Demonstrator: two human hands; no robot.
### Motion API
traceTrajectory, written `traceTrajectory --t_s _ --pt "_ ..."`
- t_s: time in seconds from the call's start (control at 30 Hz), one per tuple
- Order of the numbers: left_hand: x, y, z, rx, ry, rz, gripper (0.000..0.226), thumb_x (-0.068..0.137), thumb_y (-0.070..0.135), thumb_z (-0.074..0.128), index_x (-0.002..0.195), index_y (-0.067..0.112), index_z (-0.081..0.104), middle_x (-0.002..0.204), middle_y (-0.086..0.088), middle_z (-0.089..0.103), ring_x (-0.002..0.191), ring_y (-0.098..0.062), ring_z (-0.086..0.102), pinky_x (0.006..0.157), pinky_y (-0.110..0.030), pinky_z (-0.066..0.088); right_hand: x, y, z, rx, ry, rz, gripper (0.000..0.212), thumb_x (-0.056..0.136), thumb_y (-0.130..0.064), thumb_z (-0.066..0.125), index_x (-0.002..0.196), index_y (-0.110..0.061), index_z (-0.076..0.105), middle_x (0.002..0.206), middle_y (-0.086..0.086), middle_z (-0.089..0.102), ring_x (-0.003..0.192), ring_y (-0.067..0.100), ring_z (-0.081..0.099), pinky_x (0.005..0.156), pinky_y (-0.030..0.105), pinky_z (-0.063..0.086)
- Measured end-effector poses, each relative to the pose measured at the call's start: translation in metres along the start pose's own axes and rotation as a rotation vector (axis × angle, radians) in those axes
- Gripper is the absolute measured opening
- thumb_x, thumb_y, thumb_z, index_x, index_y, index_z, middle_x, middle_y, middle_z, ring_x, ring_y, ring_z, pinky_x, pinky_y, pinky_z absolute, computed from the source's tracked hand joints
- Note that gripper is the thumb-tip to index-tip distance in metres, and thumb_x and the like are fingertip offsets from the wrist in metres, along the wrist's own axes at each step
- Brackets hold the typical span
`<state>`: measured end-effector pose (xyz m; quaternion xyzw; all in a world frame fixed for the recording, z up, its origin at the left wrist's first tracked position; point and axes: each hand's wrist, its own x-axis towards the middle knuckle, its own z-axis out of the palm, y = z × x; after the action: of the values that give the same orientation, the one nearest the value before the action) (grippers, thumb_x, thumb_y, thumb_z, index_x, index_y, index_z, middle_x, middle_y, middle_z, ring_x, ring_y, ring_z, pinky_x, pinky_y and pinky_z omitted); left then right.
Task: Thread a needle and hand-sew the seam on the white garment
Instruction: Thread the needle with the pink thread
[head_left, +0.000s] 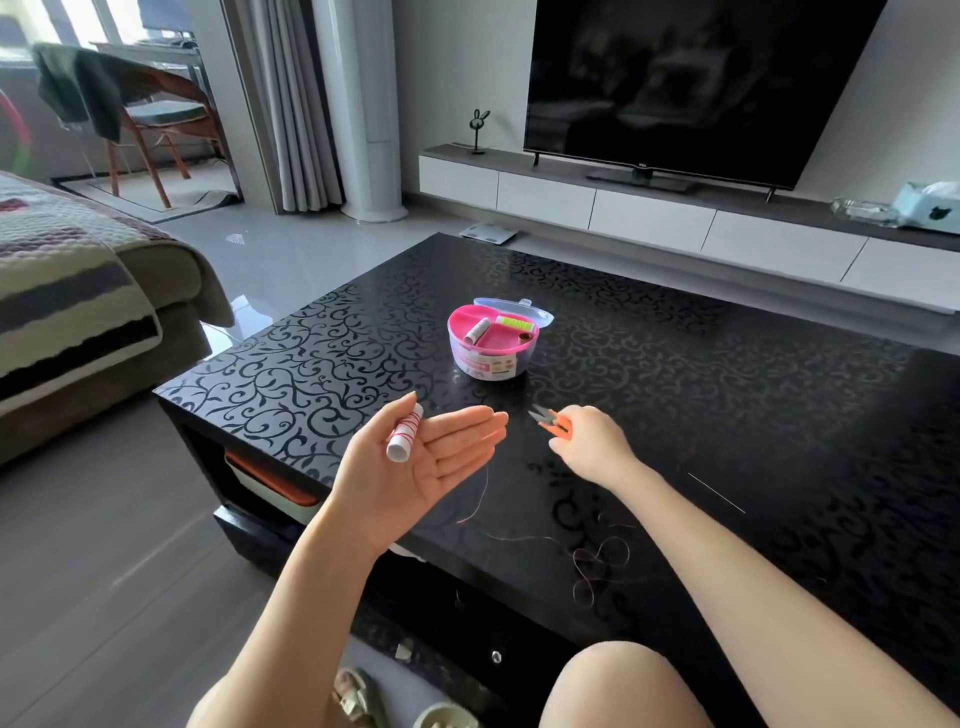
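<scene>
You can read nothing here: the television (675, 78) logo at one o'clock and the sewing box (488, 364) label at twelve are too small.

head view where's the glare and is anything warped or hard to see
Head view: daylight comes from the window, leaving a bright spot on the floor and soft sheen on the glossy table; head view: the wide lens tilts the TV; head view: the loose thread is faint, while the spool in the left hand and snips in the right hand read sharp.
</scene>
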<state>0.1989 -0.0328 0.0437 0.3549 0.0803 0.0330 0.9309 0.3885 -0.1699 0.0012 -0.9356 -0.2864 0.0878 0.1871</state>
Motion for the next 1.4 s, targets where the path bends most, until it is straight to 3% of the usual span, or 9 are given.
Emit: traceTrajectory --t_s 0.23,0.3,0.4,0.5,0.63,0.83,0.93,1.13,1.4 --pt "0.014 0.006 -0.004 -0.021 -0.006 0.007 0.06 0.079 0.039 0.056 0.107 -0.012 0.067 0.125 -0.029 0.059 0.12 -0.036 0.058 0.101 -0.042 0.046 0.03 0.004 0.01 -0.197 0.006 -0.075 0.033 0.097 -0.023 0.05 0.127 -0.011 0.058 0.128 0.01 0.051 0.122 0.029 0.043 0.101 0.034 0.035" --pt "0.018 0.006 -0.005 -0.019 0.036 -0.002 0.06 0.086 0.039 0.042 0.104 -0.011 0.069 0.123 -0.029 0.06 0.118 -0.035 0.059 0.1 -0.043 0.046 0.011 -0.012 -0.002 0.347 0.016 -0.108 0.035 0.1 -0.018 0.045 0.133 -0.01 0.053 0.135 0.007 0.052 0.129 0.022 0.043 0.106 0.027 0.032" --pt "0.023 0.009 -0.006 0.013 0.028 -0.032 0.061 0.084 0.042 0.048 0.108 -0.009 0.068 0.125 -0.027 0.06 0.119 -0.034 0.059 0.1 -0.04 0.048 -0.03 -0.039 -0.016 1.364 -0.465 -0.101 0.038 0.1 -0.024 0.041 0.134 -0.008 0.048 0.13 0.01 0.059 0.124 0.025 0.053 0.108 0.04 0.039" --pt "0.026 0.017 -0.005 0.04 0.025 -0.055 0.063 0.072 0.042 0.063 0.11 -0.009 0.067 0.126 -0.026 0.06 0.116 -0.034 0.061 0.09 -0.039 0.055 -0.048 -0.046 -0.017 1.274 -0.646 -0.227 0.04 0.098 -0.041 0.044 0.109 -0.006 0.06 0.095 0.008 0.064 0.083 0.022 0.063 0.073 0.03 0.052" --pt "0.036 0.031 0.003 0.068 0.106 -0.089 0.061 0.088 0.038 0.038 0.106 -0.012 0.068 0.123 -0.028 0.061 0.11 -0.036 0.064 0.083 -0.041 0.058 -0.042 -0.046 -0.022 1.117 -0.397 -0.218 0.034 0.096 -0.03 0.051 0.083 0.001 0.059 0.053 -0.006 0.028 0.047 0.008 0.021 0.047 0.023 0.017" --pt "0.08 0.062 0.005 0.361 0.26 -0.228 0.053 0.097 0.036 0.039 0.1 -0.006 0.071 0.102 -0.02 0.072 0.076 -0.031 0.073 0.054 -0.028 0.059 -0.023 -0.033 -0.053 1.153 -0.077 -0.121 0.028 0.098 -0.014 0.051 0.077 -0.002 0.065 0.044 -0.009 0.025 0.041 0.007 0.017 0.041 0.02 0.016" --pt "0.124 0.077 0.002 0.909 0.498 -0.148 0.037 0.098 0.032 0.05 0.084 0.003 0.069 0.065 -0.007 0.061 0.046 -0.014 0.053 0.04 -0.018 0.041 -0.016 -0.024 -0.069 1.115 -0.019 -0.102 0.027 0.097 -0.011 0.052 0.075 -0.001 0.065 0.044 -0.008 0.024 0.043 0.008 0.015 0.042 0.022 0.013" --pt "0.225 0.09 0.002 1.888 0.51 -0.041 0.031 0.097 0.025 0.046 0.11 0.001 0.059 0.078 -0.008 0.057 0.063 -0.017 0.046 0.056 -0.028 0.036 -0.002 -0.016 -0.086 1.101 -0.043 -0.109 0.026 0.096 -0.01 0.053 0.076 0.001 0.066 0.045 -0.006 0.024 0.043 0.009 0.016 0.046 0.027 0.013" --pt "0.274 0.09 -0.011 2.253 0.44 -0.321 0.047 0.1 0.029 0.03 0.144 0.011 0.034 0.146 -0.021 0.033 0.135 -0.04 0.03 0.11 -0.05 0.025 0.011 -0.013 -0.085 1.097 -0.064 -0.118 0.026 0.096 -0.012 0.054 0.077 -0.001 0.068 0.046 -0.006 0.025 0.044 0.01 0.017 0.044 0.024 0.015"
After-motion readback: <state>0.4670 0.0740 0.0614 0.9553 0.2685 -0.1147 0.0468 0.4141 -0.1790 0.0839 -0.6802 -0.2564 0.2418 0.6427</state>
